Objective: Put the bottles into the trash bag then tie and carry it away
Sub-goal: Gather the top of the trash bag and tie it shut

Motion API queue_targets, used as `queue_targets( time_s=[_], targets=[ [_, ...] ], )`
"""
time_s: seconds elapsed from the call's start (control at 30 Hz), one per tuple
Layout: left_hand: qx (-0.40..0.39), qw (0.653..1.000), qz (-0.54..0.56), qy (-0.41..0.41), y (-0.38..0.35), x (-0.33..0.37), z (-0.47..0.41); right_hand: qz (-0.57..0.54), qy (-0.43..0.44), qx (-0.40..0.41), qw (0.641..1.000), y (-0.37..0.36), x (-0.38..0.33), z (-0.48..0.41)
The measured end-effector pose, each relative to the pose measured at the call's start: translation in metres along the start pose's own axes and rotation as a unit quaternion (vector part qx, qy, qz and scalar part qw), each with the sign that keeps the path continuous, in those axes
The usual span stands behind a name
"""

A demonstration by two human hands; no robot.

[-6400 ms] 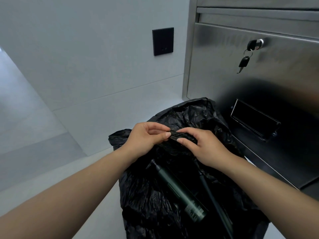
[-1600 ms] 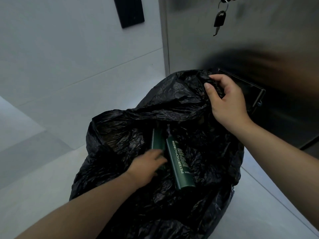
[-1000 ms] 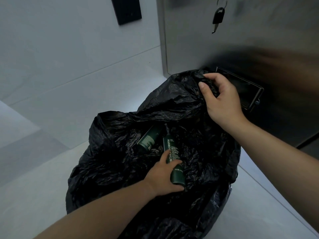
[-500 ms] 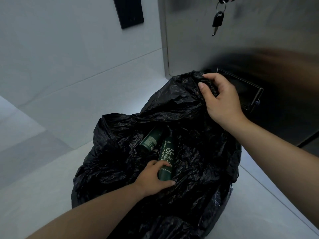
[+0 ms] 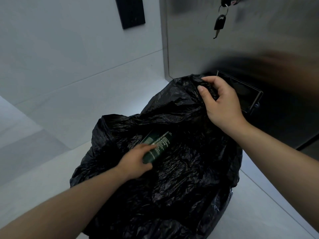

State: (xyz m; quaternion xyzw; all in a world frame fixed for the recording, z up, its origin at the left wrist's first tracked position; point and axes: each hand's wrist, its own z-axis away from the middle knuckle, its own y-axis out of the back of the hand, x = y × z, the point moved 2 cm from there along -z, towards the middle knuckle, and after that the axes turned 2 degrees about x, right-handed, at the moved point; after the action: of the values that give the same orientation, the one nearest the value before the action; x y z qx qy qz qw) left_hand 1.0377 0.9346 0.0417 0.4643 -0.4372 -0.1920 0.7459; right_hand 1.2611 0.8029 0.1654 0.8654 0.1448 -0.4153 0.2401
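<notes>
A crumpled black trash bag (image 5: 181, 187) stands open on the pale floor in front of me. My right hand (image 5: 220, 102) grips the bag's far rim and holds it raised. My left hand (image 5: 136, 161) reaches into the bag and holds the lower end of a dark green bottle (image 5: 159, 146) with white print, which lies tilted toward the upper right. A second dark green bottle (image 5: 148, 138) shows only as a sliver just behind it, mostly hidden by folds of plastic.
A stainless steel cabinet (image 5: 241, 40) rises at the right, with a key (image 5: 219, 25) hanging from its lock and a dark recessed handle (image 5: 241, 90) right behind my right hand. A black panel (image 5: 130, 12) is on the pale wall. Bare floor lies left.
My left hand has pushed the green bottle deeper and leftward in the bag, tilting it over the second bottle. My right hand keeps its grip on the rim.
</notes>
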Motion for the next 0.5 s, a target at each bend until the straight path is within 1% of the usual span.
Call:
queue_targets(
  time_s=[0.07, 0.1, 0.17, 0.2, 0.23, 0.33, 0.5],
  targets=[
    [0.043, 0.993, -0.1, -0.053, 0.022, -0.006, -0.012, 0.0, 0.0, -0.001, 1.0, -0.002, -0.001, -0.001],
    [0.071, 0.986, -0.138, -0.059, 0.029, -0.009, -0.015, -0.003, -0.003, -0.003, 1.0, -0.003, -0.002, -0.001],
    [0.128, 0.976, -0.175, -0.033, 0.032, -0.012, -0.017, -0.007, -0.005, -0.005, 1.0, -0.004, -0.002, -0.001],
    [0.141, 0.973, -0.182, -0.023, 0.028, -0.012, -0.016, -0.007, -0.004, -0.007, 1.0, -0.004, -0.001, 0.0],
    [0.139, 0.972, -0.187, -0.026, 0.023, -0.01, -0.013, -0.005, -0.001, -0.007, 1.0, -0.004, -0.001, 0.0],
    [0.089, 0.976, -0.187, -0.073, 0.008, -0.007, -0.007, 0.009, 0.007, -0.003, 1.0, -0.002, 0.0, 0.001],
    [-0.001, 0.987, -0.158, -0.043, 0.0, -0.016, -0.001, 0.004, -0.005, -0.001, 1.0, -0.002, 0.0, 0.0]
  ],
)
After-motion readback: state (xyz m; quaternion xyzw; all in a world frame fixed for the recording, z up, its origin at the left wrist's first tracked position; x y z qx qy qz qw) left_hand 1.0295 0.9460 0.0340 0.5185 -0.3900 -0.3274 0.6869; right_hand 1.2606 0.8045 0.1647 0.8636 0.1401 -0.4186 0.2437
